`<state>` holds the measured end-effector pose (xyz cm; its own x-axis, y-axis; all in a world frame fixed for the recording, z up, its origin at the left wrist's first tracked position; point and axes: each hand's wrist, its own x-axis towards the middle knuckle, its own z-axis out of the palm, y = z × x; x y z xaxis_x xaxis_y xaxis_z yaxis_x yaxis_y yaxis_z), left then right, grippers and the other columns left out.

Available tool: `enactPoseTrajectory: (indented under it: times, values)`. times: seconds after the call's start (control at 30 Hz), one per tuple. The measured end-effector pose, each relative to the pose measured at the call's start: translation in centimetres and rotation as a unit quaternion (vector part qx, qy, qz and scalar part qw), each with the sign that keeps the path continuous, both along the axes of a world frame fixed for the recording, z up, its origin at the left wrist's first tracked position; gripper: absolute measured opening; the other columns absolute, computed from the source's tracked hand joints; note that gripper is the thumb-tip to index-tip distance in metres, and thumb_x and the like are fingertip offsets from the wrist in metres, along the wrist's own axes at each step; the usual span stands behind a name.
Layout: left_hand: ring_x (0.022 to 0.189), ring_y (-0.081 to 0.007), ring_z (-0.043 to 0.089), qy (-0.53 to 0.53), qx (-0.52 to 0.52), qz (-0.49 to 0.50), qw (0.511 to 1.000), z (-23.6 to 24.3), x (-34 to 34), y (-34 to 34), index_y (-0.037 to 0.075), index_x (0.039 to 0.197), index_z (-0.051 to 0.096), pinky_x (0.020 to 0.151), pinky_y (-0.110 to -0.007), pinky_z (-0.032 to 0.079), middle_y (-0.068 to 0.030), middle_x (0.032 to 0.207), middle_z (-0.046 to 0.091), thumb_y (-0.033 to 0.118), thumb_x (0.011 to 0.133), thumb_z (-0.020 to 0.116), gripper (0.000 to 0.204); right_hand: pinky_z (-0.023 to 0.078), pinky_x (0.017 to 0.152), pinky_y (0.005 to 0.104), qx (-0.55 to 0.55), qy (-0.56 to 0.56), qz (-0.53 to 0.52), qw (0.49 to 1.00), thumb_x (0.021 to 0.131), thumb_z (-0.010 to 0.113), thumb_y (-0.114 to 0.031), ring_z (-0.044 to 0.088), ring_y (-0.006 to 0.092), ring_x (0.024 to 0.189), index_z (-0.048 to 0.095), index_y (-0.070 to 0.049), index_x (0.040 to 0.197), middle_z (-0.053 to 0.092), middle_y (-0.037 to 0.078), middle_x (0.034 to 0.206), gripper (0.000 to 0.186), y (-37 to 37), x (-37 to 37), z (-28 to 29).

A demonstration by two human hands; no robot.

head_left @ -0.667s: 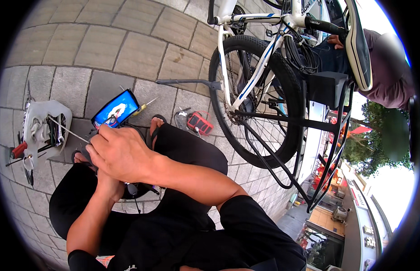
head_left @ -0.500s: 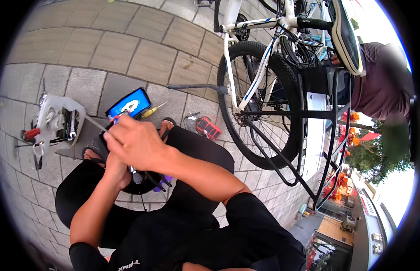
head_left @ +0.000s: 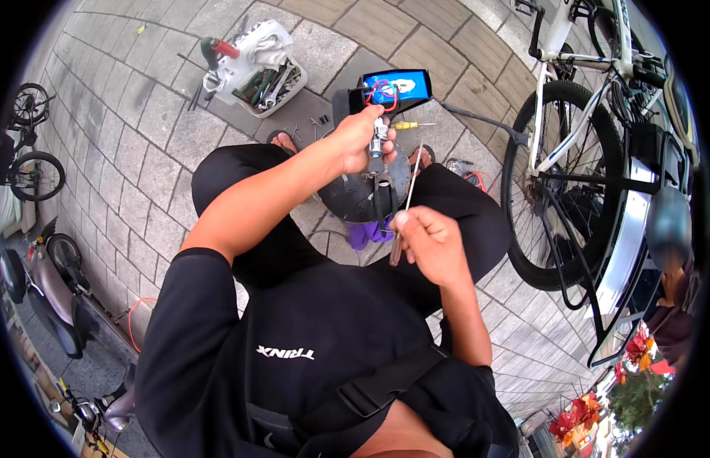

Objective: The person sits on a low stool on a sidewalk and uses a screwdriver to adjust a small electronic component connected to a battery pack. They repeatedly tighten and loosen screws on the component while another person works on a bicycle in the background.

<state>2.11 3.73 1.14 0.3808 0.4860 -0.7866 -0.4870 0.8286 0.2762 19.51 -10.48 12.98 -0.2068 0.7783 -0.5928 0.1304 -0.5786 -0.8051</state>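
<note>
My left hand [head_left: 359,143] is closed round a silver metal cylindrical part [head_left: 378,139]; its exact kind I cannot make out. Red wire loops [head_left: 385,93] show just beyond the fingers. Lower and to the right, my right hand [head_left: 431,240] grips a screwdriver [head_left: 411,183] near its brownish handle, the long thin shaft pointing up and away from me. Between my knees sits a dark round object [head_left: 343,197], with a black tube-like piece [head_left: 383,200] by it. The screwdriver's tip stands apart from the metal part.
Ahead on the paving are a white tool bin [head_left: 282,101], a black case with a lit blue screen [head_left: 401,85] and a yellow-handled screwdriver [head_left: 405,125]. A purple cloth [head_left: 364,235] lies below the round object. A white bicycle [head_left: 557,137] stands right; a scooter [head_left: 57,286] is left.
My hands, earlier overlapping at the left, have come apart. The right one has drawn back toward my lap with the screwdriver. The view has swung left, so the metal part now shows.
</note>
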Motion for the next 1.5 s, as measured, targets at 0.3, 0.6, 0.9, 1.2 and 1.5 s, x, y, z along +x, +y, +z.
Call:
enactPoseTrajectory:
  times: [0.3,0.6,0.9,1.2,1.5]
  values:
    - [0.057,-0.0185,0.052,-0.007,0.022,-0.018,1.0,-0.7,0.0,-0.1,0.011,0.099,0.052,0.064,-0.045,0.054,-0.0073,0.077,0.06,0.038,0.107,0.049,0.028,0.042,0.051,0.0211,-0.098,0.082,0.069,0.989,0.106,0.058,-0.025,0.053,0.0056,0.055,0.072,0.003,0.098,0.066,0.003,0.072,0.032,-2.7,-2.5,-2.5]
    - [0.053,-0.0184,0.051,-0.01,-0.007,-0.012,1.0,-0.6,0.0,-0.2,0.012,0.099,0.053,0.063,-0.044,0.053,-0.0062,0.075,0.061,0.036,0.104,0.054,0.025,0.042,0.052,0.022,-0.119,0.068,0.092,0.986,0.106,0.056,-0.025,0.052,0.005,0.056,0.071,0.002,0.097,0.066,0.003,0.072,0.032,-0.4,-2.7,-3.2]
    - [0.052,-0.0162,0.049,-0.01,-0.006,0.004,1.0,-0.3,0.6,-0.3,0.013,0.097,0.051,0.064,-0.042,0.053,-0.0045,0.074,0.059,0.037,0.105,0.052,0.025,0.042,0.052,0.0219,-0.122,0.075,0.096,0.985,0.106,0.057,-0.026,0.052,0.0046,0.056,0.07,0.001,0.094,0.063,0.001,0.07,0.032,0.2,-2.2,-3.3]
    - [0.05,-0.0156,0.046,0.017,-0.011,-0.005,1.0,0.7,1.3,-0.8,0.011,0.097,0.047,0.068,-0.042,0.055,-0.0053,0.075,0.055,0.034,0.104,0.048,0.024,0.04,0.052,0.0223,-0.106,0.078,0.11,0.985,0.107,0.056,-0.024,0.051,0.0043,0.056,0.069,-0.001,0.09,0.061,-0.001,0.069,0.032,0.2,-1.9,-3.5]
    - [0.05,-0.0146,0.045,-0.006,-0.028,0.005,1.0,0.9,1.1,-0.7,0.011,0.099,0.047,0.071,-0.042,0.055,-0.0042,0.074,0.054,0.033,0.104,0.046,0.022,0.042,0.054,0.0236,-0.15,0.089,0.154,0.972,0.107,0.056,-0.029,0.053,0.0052,0.059,0.067,-0.002,0.086,0.06,-0.001,0.069,0.036,1.8,-0.3,-4.2]
